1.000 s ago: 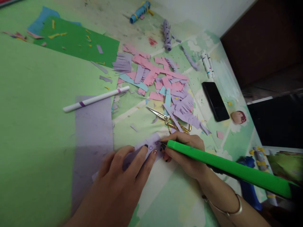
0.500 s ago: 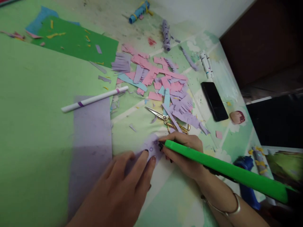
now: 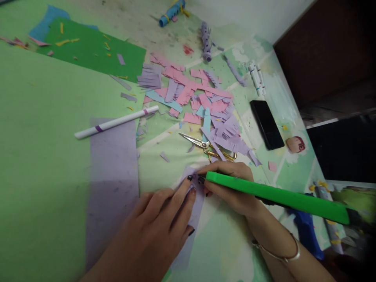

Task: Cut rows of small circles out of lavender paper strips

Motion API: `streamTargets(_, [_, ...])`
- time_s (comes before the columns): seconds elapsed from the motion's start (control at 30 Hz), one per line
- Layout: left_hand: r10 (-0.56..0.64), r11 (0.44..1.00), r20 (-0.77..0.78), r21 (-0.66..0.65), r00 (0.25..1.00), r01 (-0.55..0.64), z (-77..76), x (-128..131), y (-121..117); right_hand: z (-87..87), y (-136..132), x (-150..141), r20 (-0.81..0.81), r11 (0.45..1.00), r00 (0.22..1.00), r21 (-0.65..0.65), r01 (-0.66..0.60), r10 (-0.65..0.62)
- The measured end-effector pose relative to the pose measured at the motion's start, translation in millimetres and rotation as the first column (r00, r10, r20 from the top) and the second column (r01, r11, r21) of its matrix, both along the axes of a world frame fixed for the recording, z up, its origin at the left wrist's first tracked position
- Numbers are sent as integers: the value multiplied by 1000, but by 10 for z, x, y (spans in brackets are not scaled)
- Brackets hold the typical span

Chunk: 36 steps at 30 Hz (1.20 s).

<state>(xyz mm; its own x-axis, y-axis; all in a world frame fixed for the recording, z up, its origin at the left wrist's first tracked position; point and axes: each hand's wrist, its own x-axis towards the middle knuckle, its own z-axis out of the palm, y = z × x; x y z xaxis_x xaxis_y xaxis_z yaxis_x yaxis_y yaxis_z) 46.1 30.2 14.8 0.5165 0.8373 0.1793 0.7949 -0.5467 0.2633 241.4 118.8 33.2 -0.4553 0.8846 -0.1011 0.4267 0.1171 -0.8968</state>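
Your left hand (image 3: 164, 219) has shifted up the purple strip (image 3: 197, 213), its fingertips nearer the working point, and more strip shows below the thumb. That hand lies fairly flat, fingers slightly parted, holding the paper to the table (image 3: 226, 250); your right hand (image 3: 235, 186) grips the green tool (image 3: 276, 196) low, over the strip's upper end. Best keep pressing fingers clear of its tip. Scissors (image 3: 205, 145) and scraps (image 3: 188, 88) lie beyond; a phone (image 3: 267, 125) rests right, near a pale wall (image 3: 249, 15).
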Motion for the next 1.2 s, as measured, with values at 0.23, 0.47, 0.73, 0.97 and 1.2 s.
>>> streamTargets(0.23, [1, 1000, 17, 4, 1000, -1, -17, -2, 12, -20, -8, -25, -29, 1000, 999, 5, 16, -16])
streamTargets(0.47, [16, 1000, 21, 1, 1000, -16, -20, -10, -5, -28, -18, -16, -37, 1000, 999, 13, 20, -20])
streamTargets(0.73, [29, 1000, 42, -14, 999, -28, -30, 5, 5, -14, -21, -41, -35, 999, 999, 31, 31, -30])
streamTargets(0.97, [28, 999, 31, -20, 999, -28, -21, 5, 3, -16, -31, -30, -55, 999, 998, 32, 36, -34])
streamTargets(1.2, [33, 999, 52, -28, 998, -32, -45, 16, 4, -21, -16, -45, -23, 996, 999, 85, 32, -30])
